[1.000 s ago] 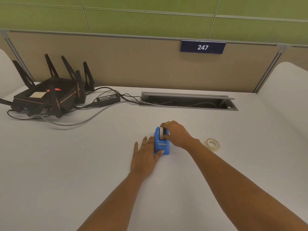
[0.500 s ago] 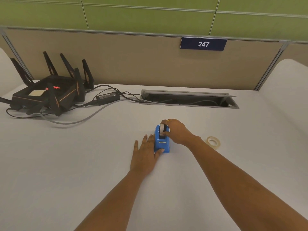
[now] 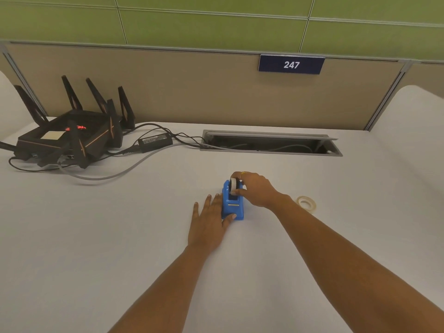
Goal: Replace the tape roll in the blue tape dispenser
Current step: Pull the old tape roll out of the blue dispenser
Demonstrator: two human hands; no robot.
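Note:
The blue tape dispenser stands on the white desk in the middle of the view. My left hand lies flat against its left side, fingers spread, thumb across its front foot. My right hand comes from the right, fingers closed on a white tape roll that sits upright in the dispenser's top slot. A second, thin clear tape roll lies flat on the desk to the right of my right wrist.
A black router with several antennas sits at the back left, with a power brick and cables trailing toward an open cable hatch. A beige partition with a "247" sign closes the back.
The hands and dispenser have hardly moved. The white roll shows a little more above the dispenser's slot in my right hand's grip.

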